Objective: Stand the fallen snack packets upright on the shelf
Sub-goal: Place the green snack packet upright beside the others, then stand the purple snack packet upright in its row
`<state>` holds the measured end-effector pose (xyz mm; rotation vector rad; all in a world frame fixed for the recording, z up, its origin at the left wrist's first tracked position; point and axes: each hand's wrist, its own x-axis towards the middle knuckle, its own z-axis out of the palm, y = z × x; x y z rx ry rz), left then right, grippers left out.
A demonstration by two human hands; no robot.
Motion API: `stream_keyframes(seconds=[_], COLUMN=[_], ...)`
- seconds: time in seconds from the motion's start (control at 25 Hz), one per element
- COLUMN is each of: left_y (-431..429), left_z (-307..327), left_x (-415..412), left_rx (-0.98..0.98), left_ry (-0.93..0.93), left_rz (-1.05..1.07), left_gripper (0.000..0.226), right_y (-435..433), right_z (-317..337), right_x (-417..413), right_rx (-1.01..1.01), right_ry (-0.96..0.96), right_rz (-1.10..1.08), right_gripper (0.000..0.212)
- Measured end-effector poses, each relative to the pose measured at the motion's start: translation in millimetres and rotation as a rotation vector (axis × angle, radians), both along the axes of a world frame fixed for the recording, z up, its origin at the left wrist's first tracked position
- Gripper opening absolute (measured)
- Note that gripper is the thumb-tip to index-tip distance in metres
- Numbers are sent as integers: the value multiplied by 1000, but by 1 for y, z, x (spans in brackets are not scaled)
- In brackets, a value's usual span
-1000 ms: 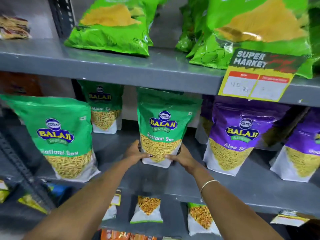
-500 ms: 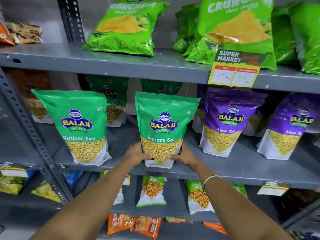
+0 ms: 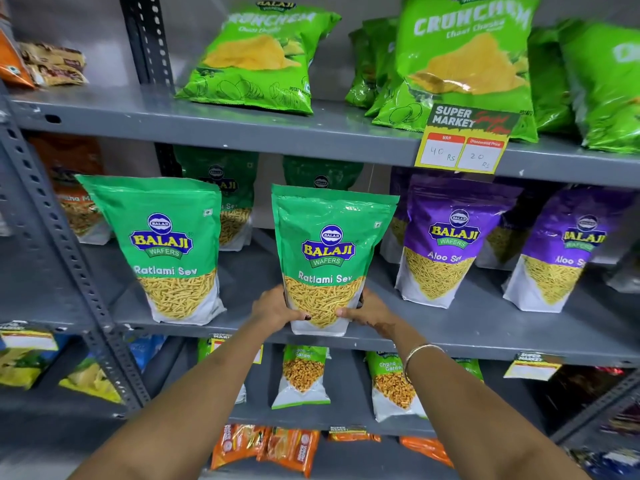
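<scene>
Green glossy film, creased along its sealed top edge, makes up the Ratlami Sev pouch (image 3: 327, 258) at the front middle of the grey metal shelf (image 3: 467, 327). It is a tall, flat-bottomed stand-up pouch with its long axis vertical, sealed top up, printed face toward the camera, and a white lower part showing thin yellow sev strands. Its base sits at the shelf's front lip (whether it bears full weight there cannot be told).

The left hand (image 3: 273, 308) grips the pouch's lower left corner, fingers wrapped behind and thumb across the front. The right hand (image 3: 369, 311) mirrors it on the lower right corner, thumb on the front face, fingers curled around the side; a thin metal bangle (image 3: 420, 353) circles that wrist.

Just to the left stands a second green pouch (image 3: 166, 247), upright and leaning slightly, apart from the held one. To the right stand two purple Aloo Sev pouches (image 3: 446, 240), also upright. More green pouches stand in shadow behind.

On the shelf above, puffy bright-green Crunchem bags (image 3: 263, 60) lean back, and a yellow price tag (image 3: 465, 143) hangs from that shelf's edge. A perforated steel upright (image 3: 69, 258) slants down the left.
</scene>
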<state>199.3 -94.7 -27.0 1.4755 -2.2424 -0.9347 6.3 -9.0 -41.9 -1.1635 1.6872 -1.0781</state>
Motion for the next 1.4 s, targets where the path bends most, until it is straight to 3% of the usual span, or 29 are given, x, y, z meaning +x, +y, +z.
stream_keyframes(seconds=[0.16,0.28,0.4,0.52,0.64,0.76,0.84,0.92,1.04,1.16,1.4], left_y=[0,-2,16,41,59,64,64,59,65,80,101], left_z=[1,6,21,26,16,4,3,-2,-2,1,-8], left_x=[3,7,-9,-63,-137,-213,-243,-261,-268,-259,-241], left_rx=[114,219,412,508,355,275,300,327,270,261,272], left_ry=[-23,-357,-664,-476,-68,288,459,520,537,517,363], left_rz=[-56,-180,-327,-500,-455,-158,-11,11,63,94,78], left_gripper=[71,53,29,24,4,67,71,68,43,38,63], right_y=[0,13,35,60,76,74,66,61,61,74,126], right_z=[-3,3,5,15,25,21,15,9,11,18,37], right_x=[-5,-18,-57,-107,-159,-211,-236,-251,-253,-252,-236], right_rx=[47,123,194,213,118,36,8,-19,-85,-76,-10], right_ry=[16,103,257,289,213,181,95,-22,-88,-99,-37], right_rz=[3,-141,-371,-531,-636,-542,-412,-250,-85,-46,20], right_gripper=[102,95,67,48,62,85,89,77,40,44,38])
